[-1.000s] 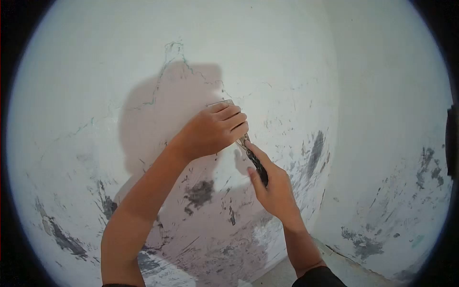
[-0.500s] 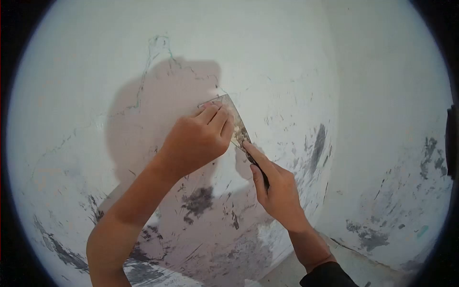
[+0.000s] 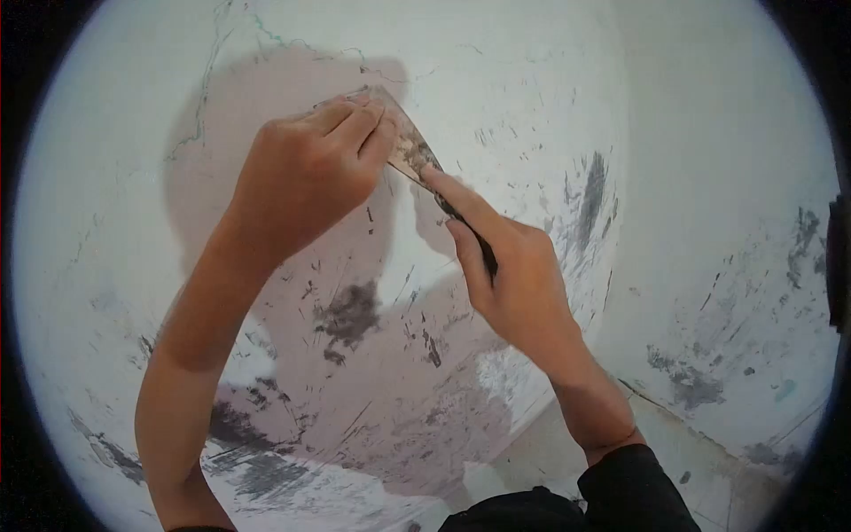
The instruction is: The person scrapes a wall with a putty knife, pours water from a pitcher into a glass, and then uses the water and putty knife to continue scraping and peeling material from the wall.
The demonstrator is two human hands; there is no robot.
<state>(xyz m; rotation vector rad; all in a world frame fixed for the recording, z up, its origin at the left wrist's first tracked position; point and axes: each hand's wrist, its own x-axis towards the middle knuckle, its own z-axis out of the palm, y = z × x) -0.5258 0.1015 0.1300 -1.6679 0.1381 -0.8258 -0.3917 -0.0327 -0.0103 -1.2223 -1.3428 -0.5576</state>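
My right hand (image 3: 519, 284) is wrapped round the dark handle of a putty knife (image 3: 410, 149), with its index finger stretched along toward the blade. The metal blade points up and left, close against the white wall (image 3: 496, 115), and carries pale and dark residue. At the blade's upper end, my left hand (image 3: 310, 168) has its fingers pressed together on the blade and covers part of it. The fingertips and the blade's left edge are partly hidden. Just above the blade runs a thin crack (image 3: 306, 44) in the wall.
Dark grey smudges (image 3: 350, 312) and scratches mark the lower wall. A wall corner stands at the right, with another stained wall (image 3: 709, 293) beyond. Pale floor (image 3: 541, 452) shows below. My shadow falls across the wall. A dark object (image 3: 836, 266) sits at the right edge.
The view has tilted down, so the wall marks and both hands appear higher. The blade keeps nearly the same spot below the crack. Both hands stay on the putty knife.
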